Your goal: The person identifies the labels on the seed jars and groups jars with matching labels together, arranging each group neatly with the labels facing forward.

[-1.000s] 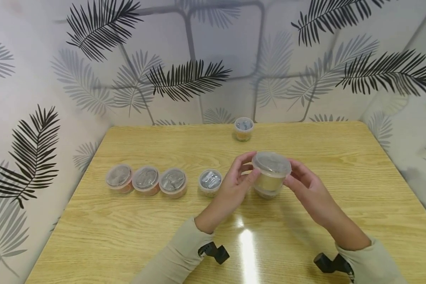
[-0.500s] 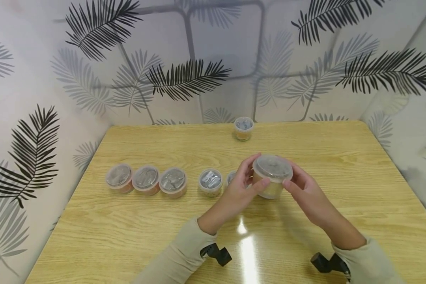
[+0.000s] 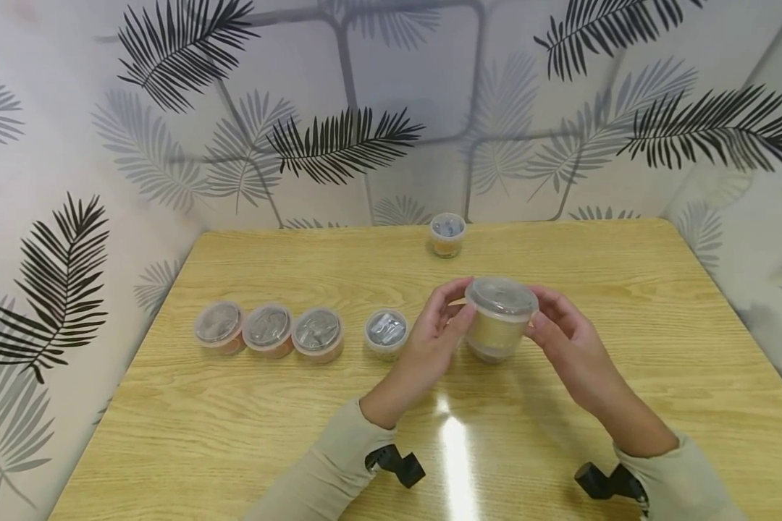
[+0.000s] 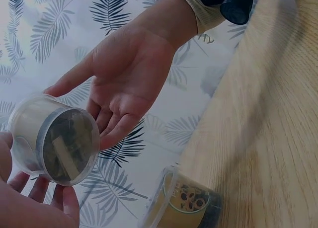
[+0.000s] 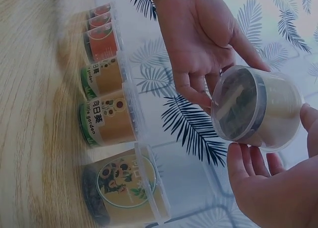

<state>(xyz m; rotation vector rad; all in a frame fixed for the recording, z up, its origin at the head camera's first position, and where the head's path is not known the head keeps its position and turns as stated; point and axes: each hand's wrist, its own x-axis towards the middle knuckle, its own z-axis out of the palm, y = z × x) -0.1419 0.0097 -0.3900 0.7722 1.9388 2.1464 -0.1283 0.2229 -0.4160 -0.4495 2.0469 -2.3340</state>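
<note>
A clear plastic tub (image 3: pixel 498 329) with a lid and a pale yellow label is held above the table between both hands. My left hand (image 3: pixel 426 344) grips its left side, thumb at the front. My right hand (image 3: pixel 576 354) grips the opposite side, fingers behind. Through the lid (image 4: pixel 72 146), the left wrist view shows dark contents and a pale strip. A larger sunflower-label tub (image 5: pixel 126 188) stands on the table, mostly hidden behind the held tub in the head view. A small tub (image 5: pixel 112 116) beside it is covered by my left hand in the head view.
Three orange-label tubs (image 3: pixel 268 331) stand in a row on the left of the wooden table (image 3: pixel 202 434). Another small tub (image 3: pixel 387 334) stands near my left hand, and one more tub (image 3: pixel 447 235) at the back edge. A leaf-patterned covering (image 3: pixel 417 79) rises behind.
The held tub dipped and tilted about half a second ago, and is now raised again. My left hand shifted with it and covers the small tub that showed beside it then.
</note>
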